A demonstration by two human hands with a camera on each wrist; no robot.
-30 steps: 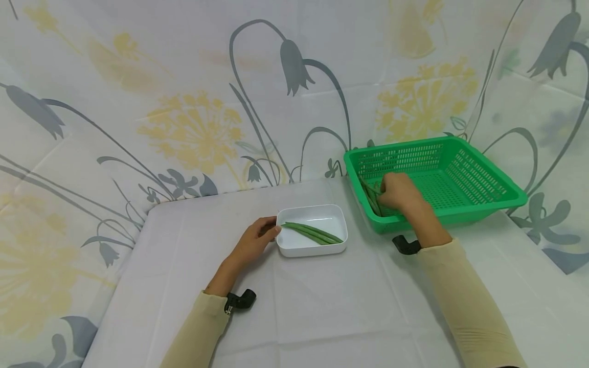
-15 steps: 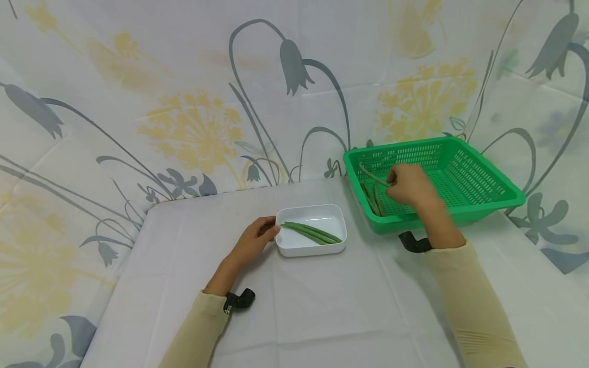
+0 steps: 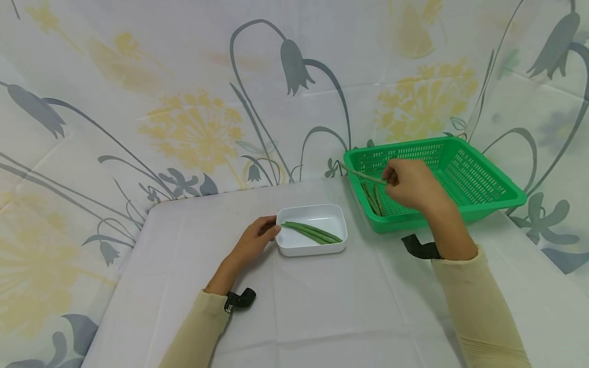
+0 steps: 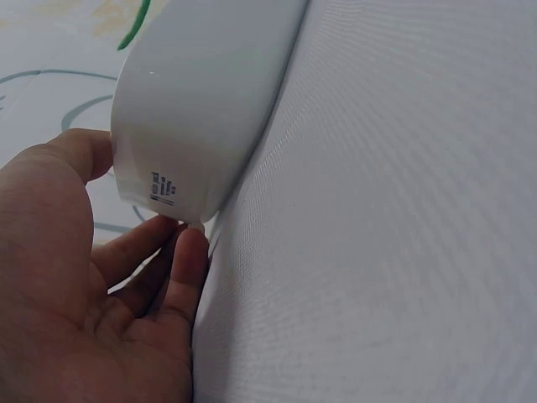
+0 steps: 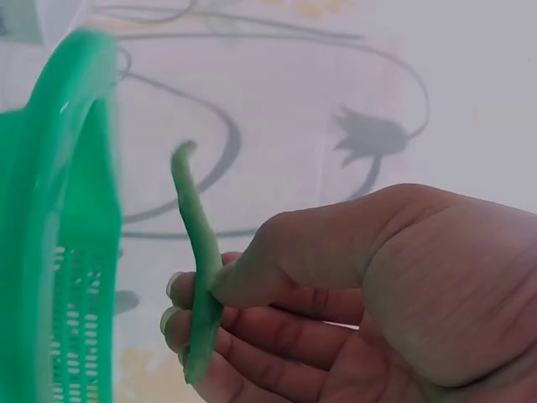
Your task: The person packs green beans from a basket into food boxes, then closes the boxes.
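My right hand pinches a single green bean between thumb and fingers, above the left part of the green plastic basket. The bean points left, with its far end past the basket's rim; the right wrist view shows this bean crossing the fingertips. Several more beans lie in the basket's left end. My left hand holds the left end of a white rectangular dish. In the left wrist view its thumb touches the dish wall, with fingers at the lower edge. A few green beans lie in the dish.
A white cloth covers the table under dish and basket. Behind them stands a flower-printed cloth backdrop. The basket's raised rim stands beside the right hand.
My right hand has risen from the basket's left end, lifting one bean out of the pile; the bean then shifted slightly up and left. The left hand and the dish have stayed put.
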